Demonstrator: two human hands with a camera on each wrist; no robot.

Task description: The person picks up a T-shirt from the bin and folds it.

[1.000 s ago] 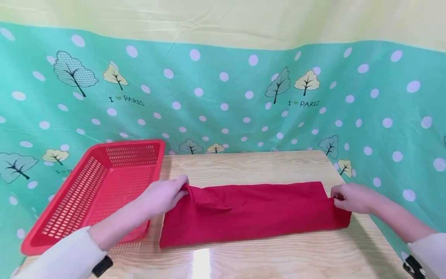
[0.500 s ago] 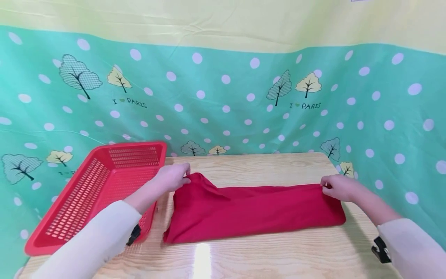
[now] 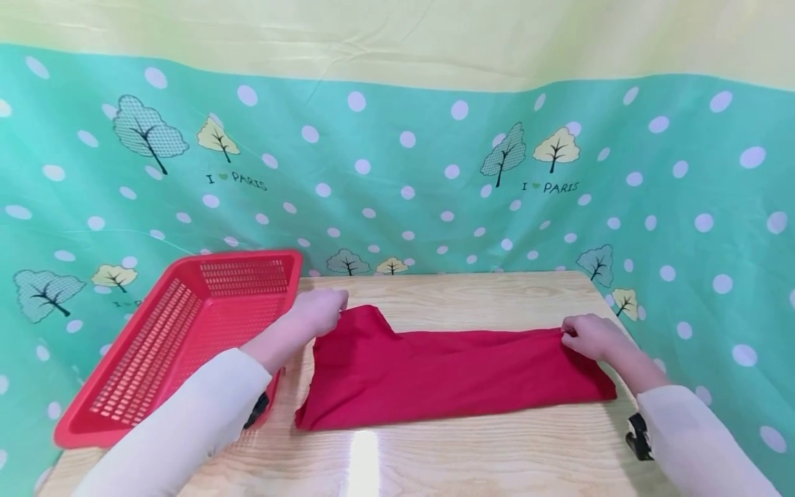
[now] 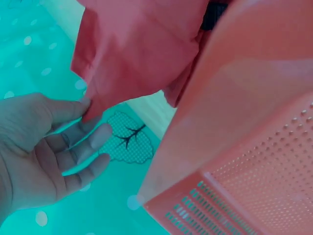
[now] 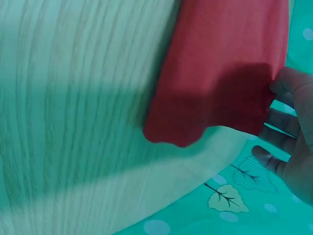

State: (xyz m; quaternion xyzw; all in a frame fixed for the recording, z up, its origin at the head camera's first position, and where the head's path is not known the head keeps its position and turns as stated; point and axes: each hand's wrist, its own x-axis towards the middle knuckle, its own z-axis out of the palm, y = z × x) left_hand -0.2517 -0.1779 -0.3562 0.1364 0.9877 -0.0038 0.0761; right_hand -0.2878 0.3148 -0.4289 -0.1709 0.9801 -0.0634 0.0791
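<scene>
A folded red cloth (image 3: 435,379) lies lengthwise across the wooden table, its left end raised into a loose peak. My left hand (image 3: 321,309) pinches the cloth's far left corner between thumb and index finger. In the left wrist view, that corner of the cloth (image 4: 132,58) hangs from the fingertips while the other fingers stay loosely spread. At the opposite end, my right hand (image 3: 593,336) pinches the far right corner. The right wrist view has the thumb of the right hand (image 5: 293,122) on the cloth's edge (image 5: 215,83), the remaining fingers behind and below it.
A red plastic basket (image 3: 186,345) with slotted walls stands at the left, beneath my left forearm. The wooden table (image 3: 472,449) runs back to a green dotted curtain (image 3: 397,179) that also borders its right side.
The cloth's far edge has been drawn back, with the left corner lifted into a peak. My right hand has shifted left and slightly away with its corner. My left hand has risen a little.
</scene>
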